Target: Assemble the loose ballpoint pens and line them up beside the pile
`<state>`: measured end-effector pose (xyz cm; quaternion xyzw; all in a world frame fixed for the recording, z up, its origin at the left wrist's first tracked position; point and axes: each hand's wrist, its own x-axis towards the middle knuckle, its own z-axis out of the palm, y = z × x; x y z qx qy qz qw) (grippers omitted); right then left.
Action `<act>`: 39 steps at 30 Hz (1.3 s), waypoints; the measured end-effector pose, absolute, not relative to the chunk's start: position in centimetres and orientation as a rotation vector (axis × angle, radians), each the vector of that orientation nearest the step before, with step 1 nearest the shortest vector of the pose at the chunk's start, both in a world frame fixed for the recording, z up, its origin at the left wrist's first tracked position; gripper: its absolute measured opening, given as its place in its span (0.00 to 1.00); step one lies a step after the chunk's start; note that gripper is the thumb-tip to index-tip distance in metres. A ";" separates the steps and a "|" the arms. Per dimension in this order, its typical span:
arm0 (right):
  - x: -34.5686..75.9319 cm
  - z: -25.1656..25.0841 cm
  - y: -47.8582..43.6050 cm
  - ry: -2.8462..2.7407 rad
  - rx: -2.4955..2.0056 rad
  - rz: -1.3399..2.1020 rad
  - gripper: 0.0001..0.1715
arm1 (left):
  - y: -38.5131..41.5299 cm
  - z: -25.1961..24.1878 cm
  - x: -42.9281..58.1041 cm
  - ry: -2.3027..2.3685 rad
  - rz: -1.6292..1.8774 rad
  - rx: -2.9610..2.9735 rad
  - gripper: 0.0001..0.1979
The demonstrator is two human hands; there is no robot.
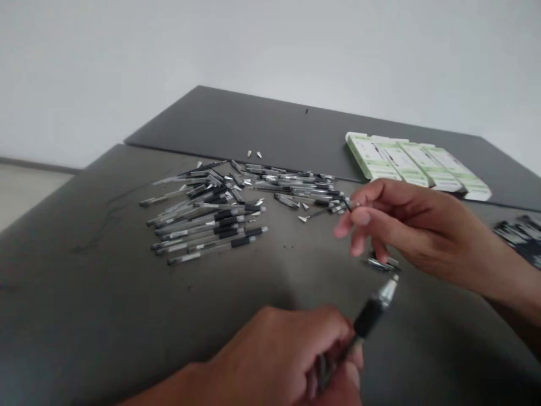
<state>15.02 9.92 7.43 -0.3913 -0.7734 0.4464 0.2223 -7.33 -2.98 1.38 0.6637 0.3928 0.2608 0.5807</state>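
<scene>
A black-gripped pen (367,318) is being gripped firmly in the left hand (274,361), its tip angled up toward the right hand (422,225), where a slim dark pen part (347,204) is being pinched narrowly between the fingertips (362,219), with scattered pens (207,225) lying beyond the grip.

We look from the person's head, forward and down at a dark table (84,316). The left hand (274,355) and right hand (414,231) sit close below us.

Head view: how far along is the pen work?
Done: a row of pens lies roughly parallel. In hand: the left hand holds a black-gripped pen; the right hand pinches something small. Left: a looser pen heap, with white-green boxes lying beyond.
</scene>
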 end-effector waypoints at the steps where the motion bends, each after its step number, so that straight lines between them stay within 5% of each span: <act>1: 16.6 7.3 8.6 -2.055 -1.110 1.359 0.10 | -3.2 1.6 -7.4 0.993 0.656 1.589 0.02; 12: 21.1 7.8 2.4 -1.812 -1.151 1.312 0.14 | -3.4 1.9 -7.9 0.859 0.765 2.148 0.09; 39: 23.0 7.7 1.7 -2.130 -1.221 0.992 0.14 | -3.3 2.2 -8.3 0.997 0.718 2.204 0.10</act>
